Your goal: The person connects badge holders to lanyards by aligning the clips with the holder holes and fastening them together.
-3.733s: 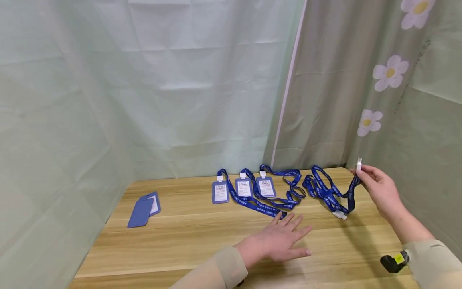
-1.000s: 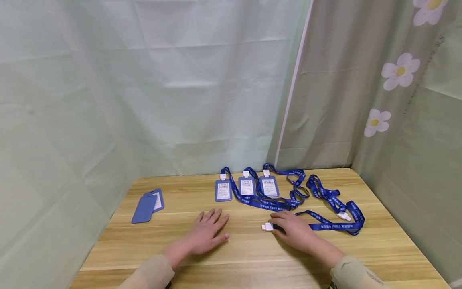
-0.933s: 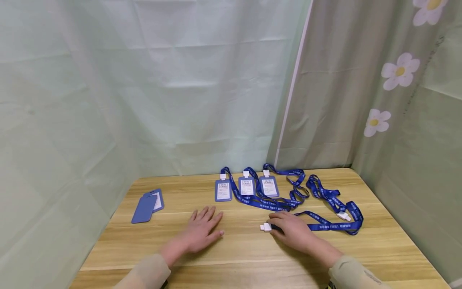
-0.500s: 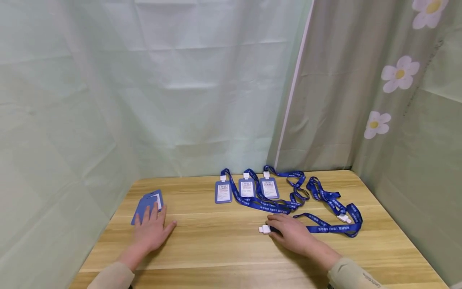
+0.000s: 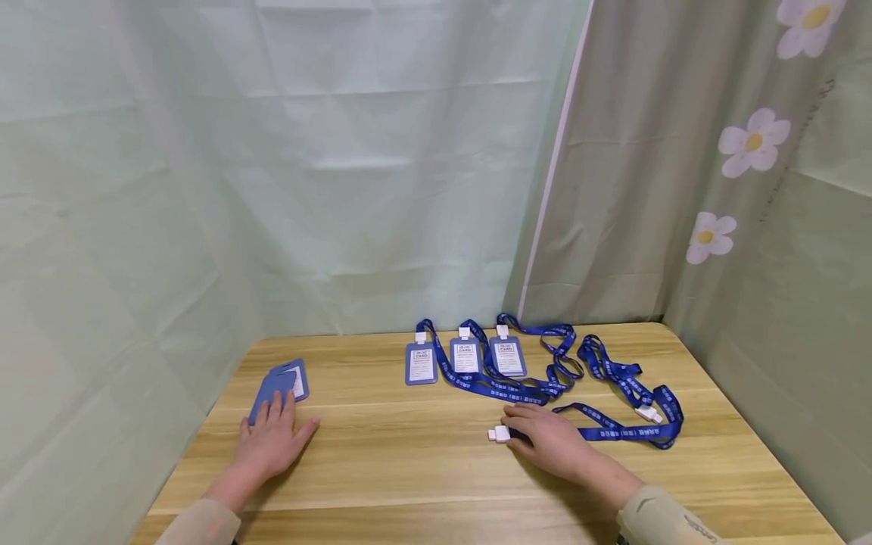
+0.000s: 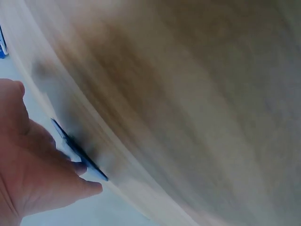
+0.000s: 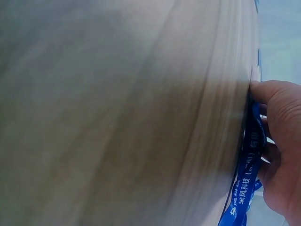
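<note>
At the table's left, my left hand [image 5: 267, 443] lies with fairly straight, spread fingers over the near end of a blue badge holder [image 5: 274, 386]. That holder overlaps a second badge holder [image 5: 300, 377] with a white card in it. In the left wrist view the holder [image 6: 80, 153] shows edge-on by the fingertips. My right hand [image 5: 552, 441] grips a blue lanyard [image 5: 630, 433] just behind its white clip [image 5: 500, 434], which points left. The lanyard's band [image 7: 248, 165] runs beneath my fingers in the right wrist view.
Three badge holders with white cards [image 5: 421, 365] stand in a row at the back middle, clipped to blue lanyards [image 5: 504, 387]. Another blue lanyard [image 5: 616, 371] with a white clip [image 5: 649, 413] lies at the right. Curtains [image 5: 381, 189] rise behind the wooden table [image 5: 381, 484].
My right hand has brought the lanyard from the right side to the table's middle and laid it down. My left hand has moved left, onto the badge holder.
</note>
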`<action>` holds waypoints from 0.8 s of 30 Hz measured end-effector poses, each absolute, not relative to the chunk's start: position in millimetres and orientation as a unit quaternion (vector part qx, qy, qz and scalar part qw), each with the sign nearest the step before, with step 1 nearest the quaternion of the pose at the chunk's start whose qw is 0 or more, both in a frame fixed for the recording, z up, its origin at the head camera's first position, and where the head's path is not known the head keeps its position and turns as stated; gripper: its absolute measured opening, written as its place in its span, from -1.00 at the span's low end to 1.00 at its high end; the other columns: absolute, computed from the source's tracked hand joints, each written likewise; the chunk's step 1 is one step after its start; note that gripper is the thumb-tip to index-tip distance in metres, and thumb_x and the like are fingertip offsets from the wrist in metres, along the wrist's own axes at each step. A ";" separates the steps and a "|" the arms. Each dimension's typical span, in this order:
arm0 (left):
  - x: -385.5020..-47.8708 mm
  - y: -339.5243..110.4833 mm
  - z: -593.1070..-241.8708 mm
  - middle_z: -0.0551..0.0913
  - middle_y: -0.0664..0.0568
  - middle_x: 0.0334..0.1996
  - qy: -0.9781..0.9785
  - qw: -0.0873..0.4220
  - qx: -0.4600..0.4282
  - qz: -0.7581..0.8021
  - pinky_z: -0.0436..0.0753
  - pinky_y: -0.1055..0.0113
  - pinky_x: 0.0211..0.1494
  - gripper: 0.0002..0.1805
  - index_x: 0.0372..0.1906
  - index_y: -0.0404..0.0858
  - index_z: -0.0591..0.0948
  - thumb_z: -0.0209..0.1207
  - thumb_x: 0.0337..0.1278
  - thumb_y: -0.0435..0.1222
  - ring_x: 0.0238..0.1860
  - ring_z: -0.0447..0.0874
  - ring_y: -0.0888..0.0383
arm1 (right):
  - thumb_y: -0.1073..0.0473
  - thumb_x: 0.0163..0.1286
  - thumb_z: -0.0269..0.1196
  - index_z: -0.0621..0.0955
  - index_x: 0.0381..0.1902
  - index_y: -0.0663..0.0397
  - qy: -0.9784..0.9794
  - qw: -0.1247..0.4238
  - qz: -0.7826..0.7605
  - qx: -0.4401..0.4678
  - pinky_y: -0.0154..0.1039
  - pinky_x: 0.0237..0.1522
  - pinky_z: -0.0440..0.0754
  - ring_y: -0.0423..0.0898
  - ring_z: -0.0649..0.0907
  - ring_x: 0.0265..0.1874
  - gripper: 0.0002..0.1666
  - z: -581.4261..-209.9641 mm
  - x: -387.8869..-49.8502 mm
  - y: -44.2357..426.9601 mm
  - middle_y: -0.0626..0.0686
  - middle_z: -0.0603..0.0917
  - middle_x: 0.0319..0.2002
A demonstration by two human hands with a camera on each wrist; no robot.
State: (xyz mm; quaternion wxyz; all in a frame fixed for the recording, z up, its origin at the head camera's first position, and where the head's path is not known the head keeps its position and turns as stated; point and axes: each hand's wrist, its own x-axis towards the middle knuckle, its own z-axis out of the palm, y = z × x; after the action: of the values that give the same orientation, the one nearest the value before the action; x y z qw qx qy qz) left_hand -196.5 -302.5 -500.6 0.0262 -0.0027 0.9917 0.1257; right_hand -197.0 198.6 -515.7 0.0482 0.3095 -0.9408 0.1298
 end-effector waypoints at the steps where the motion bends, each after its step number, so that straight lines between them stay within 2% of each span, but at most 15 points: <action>1: -196.6 -303.1 -500.9 -0.18 -0.63 0.50 0.991 0.021 -0.006 0.129 -0.23 -0.58 0.37 0.06 0.54 -0.60 -0.03 -0.15 0.50 0.28 0.47 -0.22 -0.61 | -0.06 0.47 0.30 0.68 0.24 0.01 -0.941 0.048 0.131 0.310 0.11 0.32 0.49 0.10 0.53 0.33 -0.52 -515.8 -197.1 198.3 0.05 0.60 0.32; 4: -197.3 -305.3 -500.9 -0.20 -0.66 0.48 0.991 0.011 -0.018 0.133 -0.24 -0.57 0.37 0.09 0.51 -0.67 -0.04 -0.16 0.50 0.28 0.48 -0.24 -0.61 | -0.05 0.47 0.30 0.68 0.24 0.03 -0.940 0.049 0.135 0.311 0.11 0.32 0.49 0.10 0.53 0.33 -0.52 -515.3 -197.1 197.7 0.07 0.60 0.32; 7: -197.3 -306.1 -499.7 -0.18 -0.67 0.47 0.991 0.024 -0.025 0.127 -0.25 -0.57 0.37 0.10 0.49 -0.69 -0.02 -0.19 0.49 0.29 0.48 -0.24 -0.60 | -0.05 0.48 0.30 0.68 0.23 0.04 -0.939 0.048 0.138 0.311 0.11 0.32 0.49 0.11 0.54 0.33 -0.52 -514.2 -196.7 197.6 0.07 0.60 0.31; 11: -194.9 -302.9 -498.5 -0.16 -0.65 0.48 0.992 0.043 -0.015 0.114 -0.25 -0.58 0.37 0.08 0.50 -0.66 0.00 -0.21 0.50 0.30 0.48 -0.23 -0.60 | -0.04 0.47 0.31 0.68 0.23 0.04 -0.940 0.045 0.139 0.308 0.12 0.32 0.49 0.10 0.54 0.33 -0.53 -512.5 -195.8 197.6 0.08 0.60 0.31; 24: -186.2 -278.2 -501.2 0.01 -0.53 0.52 0.994 0.030 0.046 0.092 -0.20 -0.53 0.41 0.05 0.52 -0.56 0.16 -0.21 0.47 0.34 0.51 -0.09 -0.50 | -0.03 0.47 0.31 0.68 0.22 0.05 -0.939 0.047 0.145 0.308 0.13 0.32 0.49 0.12 0.54 0.33 -0.53 -512.2 -194.7 197.2 0.09 0.61 0.31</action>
State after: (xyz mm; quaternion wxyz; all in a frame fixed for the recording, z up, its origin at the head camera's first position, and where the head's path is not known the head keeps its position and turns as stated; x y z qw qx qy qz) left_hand -186.2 -278.2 -501.2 0.0297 0.0460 0.9943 0.0917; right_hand -194.7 197.2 -512.2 0.0469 0.3080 -0.9391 0.1453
